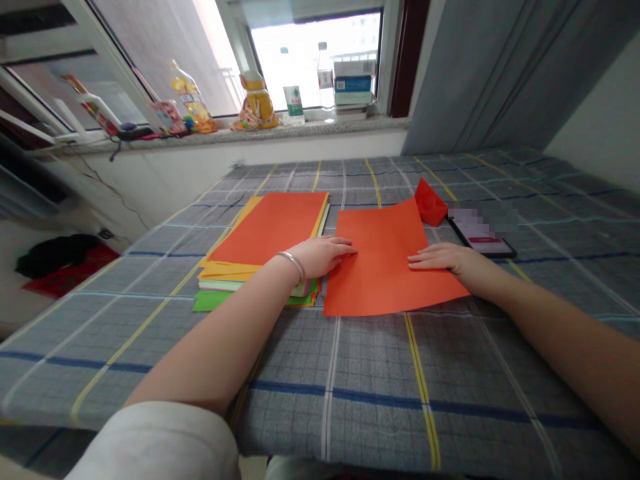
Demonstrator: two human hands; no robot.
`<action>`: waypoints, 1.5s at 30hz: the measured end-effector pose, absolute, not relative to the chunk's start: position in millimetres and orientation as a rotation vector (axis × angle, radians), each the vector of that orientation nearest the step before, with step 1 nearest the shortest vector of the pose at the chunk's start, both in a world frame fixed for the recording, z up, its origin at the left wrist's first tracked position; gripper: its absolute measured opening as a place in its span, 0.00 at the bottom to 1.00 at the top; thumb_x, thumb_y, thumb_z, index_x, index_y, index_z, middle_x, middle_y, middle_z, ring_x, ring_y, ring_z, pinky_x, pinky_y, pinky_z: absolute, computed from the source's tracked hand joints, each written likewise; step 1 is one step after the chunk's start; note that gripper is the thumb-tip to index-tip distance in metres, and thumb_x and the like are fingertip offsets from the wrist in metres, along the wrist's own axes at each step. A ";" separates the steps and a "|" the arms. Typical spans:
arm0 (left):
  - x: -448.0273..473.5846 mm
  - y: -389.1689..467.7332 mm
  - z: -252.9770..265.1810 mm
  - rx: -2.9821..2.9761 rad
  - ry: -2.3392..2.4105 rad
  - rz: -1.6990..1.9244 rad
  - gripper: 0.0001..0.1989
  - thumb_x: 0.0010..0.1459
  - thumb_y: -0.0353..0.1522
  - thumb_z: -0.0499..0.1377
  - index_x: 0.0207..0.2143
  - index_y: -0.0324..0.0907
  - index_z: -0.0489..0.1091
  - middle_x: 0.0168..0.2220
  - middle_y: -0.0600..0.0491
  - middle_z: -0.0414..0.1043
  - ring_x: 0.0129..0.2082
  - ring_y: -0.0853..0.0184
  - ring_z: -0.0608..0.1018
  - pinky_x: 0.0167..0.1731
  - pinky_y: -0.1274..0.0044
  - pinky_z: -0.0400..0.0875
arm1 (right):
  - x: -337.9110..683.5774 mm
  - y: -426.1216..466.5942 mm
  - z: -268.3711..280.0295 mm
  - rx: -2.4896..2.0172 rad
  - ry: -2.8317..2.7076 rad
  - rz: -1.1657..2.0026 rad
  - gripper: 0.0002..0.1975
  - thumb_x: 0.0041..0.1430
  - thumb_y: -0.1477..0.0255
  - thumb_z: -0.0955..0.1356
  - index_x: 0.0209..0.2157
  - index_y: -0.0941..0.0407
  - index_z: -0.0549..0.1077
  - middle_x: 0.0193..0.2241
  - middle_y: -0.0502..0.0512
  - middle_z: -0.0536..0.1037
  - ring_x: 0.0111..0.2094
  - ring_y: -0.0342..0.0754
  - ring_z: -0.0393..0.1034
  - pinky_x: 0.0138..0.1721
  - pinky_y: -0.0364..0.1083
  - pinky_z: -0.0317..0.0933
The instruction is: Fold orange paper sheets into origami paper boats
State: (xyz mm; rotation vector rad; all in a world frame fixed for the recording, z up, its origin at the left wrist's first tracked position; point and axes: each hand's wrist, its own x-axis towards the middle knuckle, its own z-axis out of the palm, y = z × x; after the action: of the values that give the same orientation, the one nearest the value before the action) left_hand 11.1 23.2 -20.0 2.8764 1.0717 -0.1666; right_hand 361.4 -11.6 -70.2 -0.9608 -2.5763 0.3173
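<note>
A flat orange-red sheet of paper (pixel 380 267) lies on the plaid cloth in front of me. My left hand (pixel 325 255) rests with its fingertips on the sheet's left side, fingers stretched out; a silver bangle circles that wrist. On the sheet's right side, my right hand (pixel 440 258) lies flat with its fingers extended. To the left is a stack of coloured paper (pixel 280 220), orange on top with yellow, white and green edges below, partly hidden by my left forearm. Beyond the sheet's far right corner sits a folded red paper piece (pixel 430 202).
A phone (pixel 483 233) with a lit, partly blurred screen lies right of the folded piece. The grey plaid cloth (pixel 370 380) covers the surface up to its front edge. Bottles, a yellow-lidded jar (pixel 259 103) and boxes (pixel 354 83) line the windowsill (pixel 320 132) at the back.
</note>
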 end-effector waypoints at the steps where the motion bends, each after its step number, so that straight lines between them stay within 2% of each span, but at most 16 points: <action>1: 10.1 22.4 -19.3 2.856 1.066 -0.172 0.25 0.65 0.26 0.49 0.63 0.44 0.67 0.66 0.50 0.64 0.64 0.65 0.69 0.65 0.74 0.60 | 364.4 -13.4 -68.8 -0.959 -2.554 0.376 0.17 0.65 0.65 0.64 0.49 0.48 0.82 0.49 0.57 0.82 0.52 0.58 0.76 0.55 0.59 0.67; 6: -0.5 14.2 -15.1 2.730 1.052 -0.231 0.35 0.58 0.18 0.50 0.66 0.44 0.62 0.70 0.50 0.56 0.70 0.64 0.60 0.69 0.72 0.53 | 368.2 -23.7 -61.5 -1.158 -2.332 0.638 0.17 0.62 0.57 0.67 0.46 0.47 0.83 0.48 0.56 0.83 0.51 0.60 0.76 0.57 0.60 0.66; 10: -6.3 6.6 -12.4 2.633 1.001 -0.170 0.35 0.59 0.30 0.62 0.68 0.49 0.60 0.71 0.50 0.53 0.73 0.55 0.53 0.70 0.61 0.48 | 365.5 -29.1 -58.4 -1.390 -2.130 0.692 0.16 0.58 0.57 0.69 0.41 0.50 0.84 0.43 0.56 0.84 0.48 0.61 0.78 0.57 0.61 0.67; 13: -4.4 4.3 -16.4 2.494 0.920 0.046 0.34 0.55 0.40 0.68 0.63 0.48 0.66 0.68 0.49 0.62 0.70 0.55 0.60 0.69 0.63 0.52 | 361.8 -31.9 -55.9 -1.495 -2.028 0.700 0.17 0.55 0.57 0.71 0.41 0.51 0.83 0.43 0.56 0.84 0.48 0.63 0.77 0.57 0.62 0.67; 16: 1.2 4.3 -24.8 2.250 0.876 0.262 0.26 0.59 0.42 0.63 0.58 0.44 0.71 0.61 0.49 0.72 0.61 0.58 0.73 0.65 0.67 0.62 | 355.2 -34.0 -52.2 -1.446 -1.982 0.739 0.17 0.54 0.58 0.71 0.41 0.51 0.82 0.45 0.56 0.83 0.49 0.62 0.77 0.57 0.62 0.66; 19: 6.1 4.9 -29.7 2.049 0.972 0.463 0.22 0.60 0.42 0.61 0.54 0.42 0.74 0.58 0.49 0.75 0.59 0.58 0.75 0.64 0.66 0.64 | 347.5 -35.6 -48.4 -1.495 -1.886 0.796 0.15 0.52 0.56 0.71 0.34 0.52 0.81 0.38 0.58 0.84 0.41 0.60 0.78 0.48 0.59 0.70; 21: 7.2 5.2 -28.9 1.920 0.984 0.476 0.22 0.57 0.43 0.63 0.51 0.43 0.75 0.55 0.51 0.77 0.58 0.58 0.76 0.63 0.66 0.66 | 343.5 -36.7 -46.9 -1.577 -1.800 0.877 0.18 0.51 0.52 0.71 0.29 0.53 0.78 0.27 0.57 0.81 0.30 0.56 0.75 0.33 0.54 0.69; 22: 7.0 5.0 -27.4 1.860 0.967 0.467 0.22 0.55 0.43 0.65 0.50 0.44 0.76 0.54 0.51 0.78 0.57 0.58 0.77 0.62 0.67 0.67 | 341.9 -37.4 -46.5 -1.612 -1.763 0.925 0.20 0.51 0.50 0.70 0.27 0.53 0.76 0.21 0.55 0.77 0.24 0.52 0.71 0.26 0.50 0.64; 25: 5.6 3.4 -21.6 1.684 0.958 0.435 0.22 0.50 0.45 0.69 0.44 0.43 0.77 0.48 0.51 0.81 0.50 0.59 0.80 0.54 0.69 0.73 | 338.0 -40.3 -46.3 -1.674 -1.697 1.082 0.23 0.51 0.46 0.69 0.27 0.54 0.73 0.12 0.47 0.65 0.14 0.43 0.56 0.18 0.45 0.47; 27: 5.6 1.6 -18.4 1.589 1.101 0.384 0.22 0.49 0.47 0.69 0.40 0.41 0.76 0.41 0.49 0.81 0.40 0.61 0.82 0.42 0.71 0.78 | 335.6 -41.9 -46.5 -1.677 -1.676 1.193 0.24 0.50 0.46 0.69 0.29 0.54 0.73 0.13 0.47 0.64 0.14 0.41 0.52 0.18 0.44 0.43; 29: 7.8 -0.1 -16.6 1.533 1.276 0.312 0.22 0.50 0.47 0.68 0.40 0.40 0.74 0.36 0.49 0.81 0.31 0.64 0.81 0.31 0.75 0.76 | 333.6 -42.2 -46.9 -1.700 -1.677 1.253 0.24 0.49 0.46 0.69 0.29 0.54 0.72 0.14 0.47 0.65 0.14 0.41 0.51 0.18 0.44 0.41; 32: 15.2 -1.6 -16.3 1.542 1.412 0.261 0.26 0.54 0.44 0.66 0.51 0.41 0.69 0.43 0.47 0.80 0.33 0.64 0.82 0.30 0.76 0.74 | 333.4 -39.9 -47.5 -1.781 -1.705 1.179 0.23 0.52 0.47 0.67 0.27 0.53 0.71 0.13 0.46 0.63 0.14 0.41 0.51 0.18 0.44 0.41; 36: 26.9 -4.3 -17.0 1.889 1.628 0.211 0.40 0.56 0.44 0.64 0.66 0.39 0.57 0.56 0.40 0.74 0.50 0.57 0.80 0.44 0.74 0.74 | 337.2 -34.0 -48.1 -1.899 -1.830 0.894 0.18 0.55 0.53 0.67 0.24 0.53 0.70 0.17 0.50 0.70 0.19 0.45 0.63 0.22 0.45 0.52; 39: 33.3 -10.2 -17.5 2.164 1.748 0.086 0.43 0.60 0.46 0.60 0.71 0.39 0.47 0.58 0.38 0.73 0.54 0.53 0.78 0.49 0.71 0.71 | 338.5 -30.0 -49.4 -1.959 -1.894 0.680 0.14 0.56 0.58 0.67 0.23 0.53 0.69 0.21 0.53 0.74 0.24 0.49 0.69 0.25 0.46 0.56; 43: 38.1 -19.2 -19.2 2.462 1.738 -0.116 0.28 0.66 0.46 0.50 0.64 0.47 0.64 0.49 0.42 0.79 0.49 0.50 0.80 0.43 0.66 0.73 | 336.2 -26.6 -52.7 -1.997 -1.938 0.564 0.12 0.56 0.59 0.67 0.26 0.52 0.70 0.24 0.55 0.76 0.27 0.53 0.72 0.26 0.48 0.58; 45: 38.8 -21.3 -20.7 2.542 1.779 -0.123 0.25 0.67 0.46 0.48 0.59 0.46 0.70 0.46 0.41 0.79 0.47 0.50 0.80 0.40 0.66 0.73 | 334.8 -25.8 -54.6 -2.015 -1.940 0.526 0.13 0.56 0.57 0.68 0.28 0.52 0.72 0.24 0.55 0.77 0.27 0.53 0.72 0.26 0.49 0.58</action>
State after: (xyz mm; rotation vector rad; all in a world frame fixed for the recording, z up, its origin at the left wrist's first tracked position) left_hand 38.8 -21.3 -20.7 2.5420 1.7788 -0.1235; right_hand 334.8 -25.8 -54.6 -2.0145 -1.9402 0.5258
